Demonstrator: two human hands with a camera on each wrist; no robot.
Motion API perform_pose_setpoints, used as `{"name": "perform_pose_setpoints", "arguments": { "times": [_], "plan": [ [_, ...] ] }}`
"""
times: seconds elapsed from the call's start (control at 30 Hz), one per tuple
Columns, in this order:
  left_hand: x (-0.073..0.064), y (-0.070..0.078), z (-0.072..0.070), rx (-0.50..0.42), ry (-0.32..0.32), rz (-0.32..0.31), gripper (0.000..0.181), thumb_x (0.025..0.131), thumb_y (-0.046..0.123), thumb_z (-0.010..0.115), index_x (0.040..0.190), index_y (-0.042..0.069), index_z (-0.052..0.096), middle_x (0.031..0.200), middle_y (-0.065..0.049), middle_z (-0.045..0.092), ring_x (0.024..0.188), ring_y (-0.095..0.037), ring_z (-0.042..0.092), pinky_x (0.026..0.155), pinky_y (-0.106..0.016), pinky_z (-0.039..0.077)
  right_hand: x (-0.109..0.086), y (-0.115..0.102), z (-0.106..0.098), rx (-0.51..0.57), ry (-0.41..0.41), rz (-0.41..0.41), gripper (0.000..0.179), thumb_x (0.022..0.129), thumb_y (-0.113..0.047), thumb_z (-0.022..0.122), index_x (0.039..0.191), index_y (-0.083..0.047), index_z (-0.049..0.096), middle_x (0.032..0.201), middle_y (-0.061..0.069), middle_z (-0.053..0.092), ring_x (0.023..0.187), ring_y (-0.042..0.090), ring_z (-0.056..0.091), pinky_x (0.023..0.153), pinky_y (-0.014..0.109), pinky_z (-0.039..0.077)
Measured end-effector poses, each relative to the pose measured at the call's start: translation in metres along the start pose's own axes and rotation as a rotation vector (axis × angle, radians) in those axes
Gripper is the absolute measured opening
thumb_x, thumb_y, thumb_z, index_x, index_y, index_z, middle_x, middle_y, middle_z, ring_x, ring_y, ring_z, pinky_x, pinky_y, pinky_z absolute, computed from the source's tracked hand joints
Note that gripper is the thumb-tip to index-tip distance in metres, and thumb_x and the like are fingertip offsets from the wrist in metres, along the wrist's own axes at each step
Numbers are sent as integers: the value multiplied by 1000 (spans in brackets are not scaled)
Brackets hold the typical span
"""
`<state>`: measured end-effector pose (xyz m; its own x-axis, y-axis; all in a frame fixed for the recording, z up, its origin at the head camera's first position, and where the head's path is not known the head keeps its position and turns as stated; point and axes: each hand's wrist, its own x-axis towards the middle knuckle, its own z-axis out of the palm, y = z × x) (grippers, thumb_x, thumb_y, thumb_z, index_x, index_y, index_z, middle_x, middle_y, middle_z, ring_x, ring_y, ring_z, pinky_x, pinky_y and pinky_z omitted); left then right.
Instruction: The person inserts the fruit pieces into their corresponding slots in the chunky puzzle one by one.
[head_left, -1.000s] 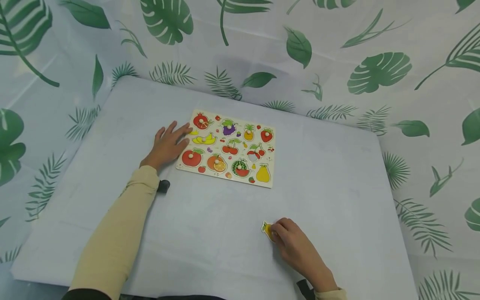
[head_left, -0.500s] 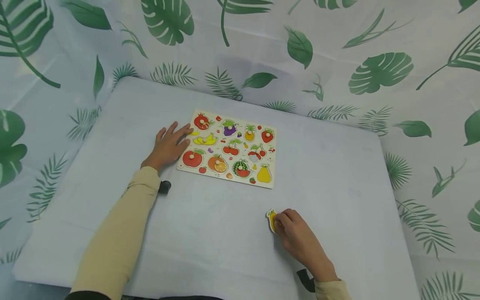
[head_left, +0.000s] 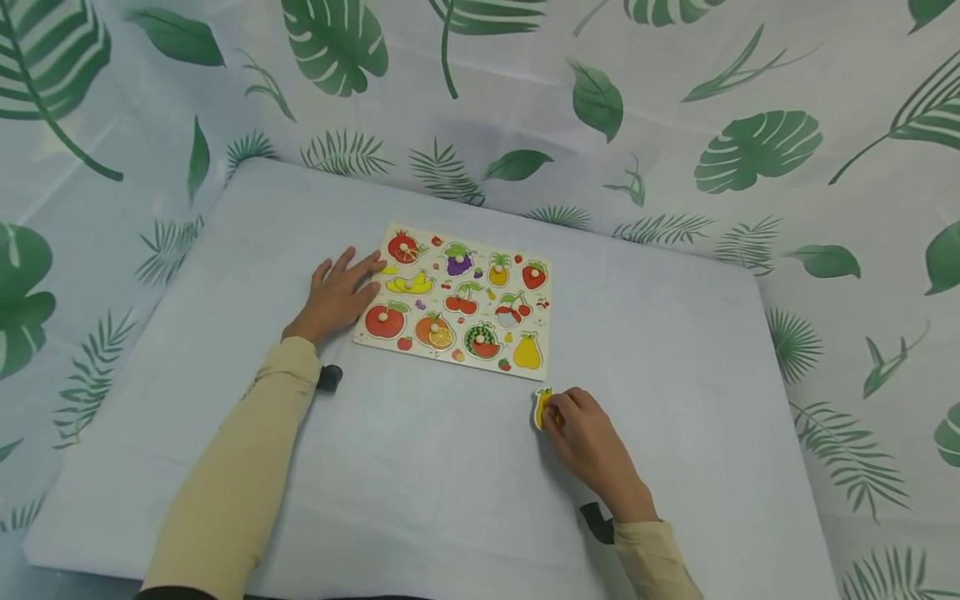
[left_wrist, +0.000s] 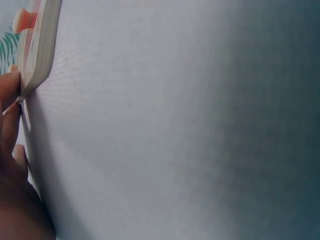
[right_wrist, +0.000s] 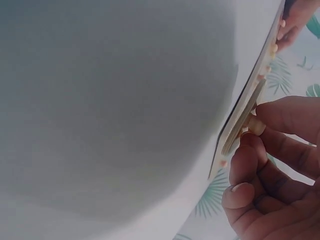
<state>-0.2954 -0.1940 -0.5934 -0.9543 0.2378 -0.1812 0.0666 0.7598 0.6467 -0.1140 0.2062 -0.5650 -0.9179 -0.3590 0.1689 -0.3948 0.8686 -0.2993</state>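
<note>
A fruit knob puzzle board (head_left: 367,338) lies flat on the white table. My left hand (head_left: 333,296) rests at its left edge with fingers spread, fingertips touching the rim; the left wrist view shows the fingers right at the board's corner (left_wrist: 44,50). Nearer the front edge, my right hand (head_left: 596,442) pinches a yellow pear puzzle piece (head_left: 541,410), partly covered by the fingers. Thumb and fingertips grip its small wooden knob (right_wrist: 256,125) in the right wrist view, the piece tilted on edge there. The yellow pear spot (head_left: 527,352) at the board's lower right shows no knob.
Several knobbed pieces sit in the board, among them a watermelon (head_left: 482,340), an orange (head_left: 435,330) and a strawberry (head_left: 534,275). The white cloth-covered table (head_left: 660,350) meets a leaf-patterned curtain (head_left: 660,67) at the back and sides.
My right hand has carried the pear piece away from the front edge, up to just below the board's lower right corner. The left hand has stayed at the board's edge.
</note>
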Motion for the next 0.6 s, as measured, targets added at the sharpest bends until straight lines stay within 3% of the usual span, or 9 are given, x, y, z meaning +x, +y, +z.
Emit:
{"name": "perform_pose_setpoints", "arguments": {
  "times": [0.6],
  "plan": [
    [2, -2, 0, -9, 2, -5, 56, 114, 29, 50, 167, 13, 39, 178, -6, 21, 165, -30, -3, 129, -50, -10, 55, 5, -4, 2, -4, 33, 17, 93, -1, 81, 106, 4, 71, 99, 15, 65, 87, 27, 59, 77, 39, 60]
  ]
}}
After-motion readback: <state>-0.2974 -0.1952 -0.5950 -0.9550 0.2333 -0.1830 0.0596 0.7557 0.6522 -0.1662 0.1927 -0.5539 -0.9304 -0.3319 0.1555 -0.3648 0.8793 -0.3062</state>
